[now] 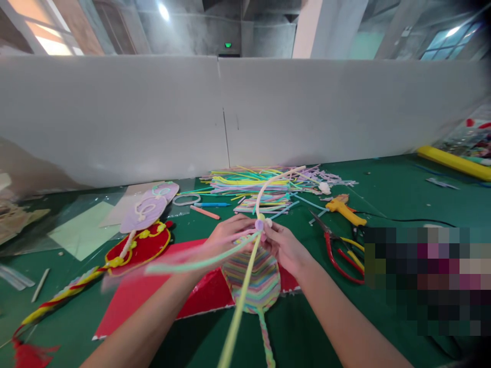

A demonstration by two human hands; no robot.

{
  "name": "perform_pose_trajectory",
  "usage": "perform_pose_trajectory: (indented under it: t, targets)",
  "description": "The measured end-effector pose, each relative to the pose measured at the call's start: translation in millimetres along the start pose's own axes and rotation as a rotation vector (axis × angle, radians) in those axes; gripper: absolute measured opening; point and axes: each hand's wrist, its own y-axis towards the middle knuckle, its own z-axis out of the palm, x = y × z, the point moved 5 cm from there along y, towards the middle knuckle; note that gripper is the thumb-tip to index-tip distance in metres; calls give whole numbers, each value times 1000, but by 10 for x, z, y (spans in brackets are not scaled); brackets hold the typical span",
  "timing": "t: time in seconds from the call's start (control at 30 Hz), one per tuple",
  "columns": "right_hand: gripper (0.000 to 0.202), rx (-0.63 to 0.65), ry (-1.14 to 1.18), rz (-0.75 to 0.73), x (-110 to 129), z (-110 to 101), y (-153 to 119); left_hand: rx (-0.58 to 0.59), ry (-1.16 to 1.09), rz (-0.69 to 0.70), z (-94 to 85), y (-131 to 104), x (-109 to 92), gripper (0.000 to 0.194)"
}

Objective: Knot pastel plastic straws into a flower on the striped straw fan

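Left hand: pinching the fuzzy-stem cluster | Right hand: gripping it too (long pastel ends splay outward) | Striped paddle: just below both hands, partly over the red sheet

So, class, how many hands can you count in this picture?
2: the left hand and the right hand, both at the top of the striped piece. Pixelation could hide more.

Fuzzy pastel stems splay over a striped, braid-handled fan.
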Motion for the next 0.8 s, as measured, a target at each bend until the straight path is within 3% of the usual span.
perform_pose_trajectory:
  t: [0.17, 0.27, 0.4, 0.8]
  targets:
    - [24, -69, -116, -114, 27, 1, -4, -215, -23, -140, 11, -21, 54, 21]
    - [26, -133, -136, -188, 21, 25, -24, -263, -30, -239, 49, -43, 82, 20]
    - [25, -176, -140, -236, -3, 50, -40, -368, -118, -240, 90, -65, 94, 19]
    - [21, -183, -238, -337, -25, 95, -57, -505, -122, -333, 166, -136, 188, 19]
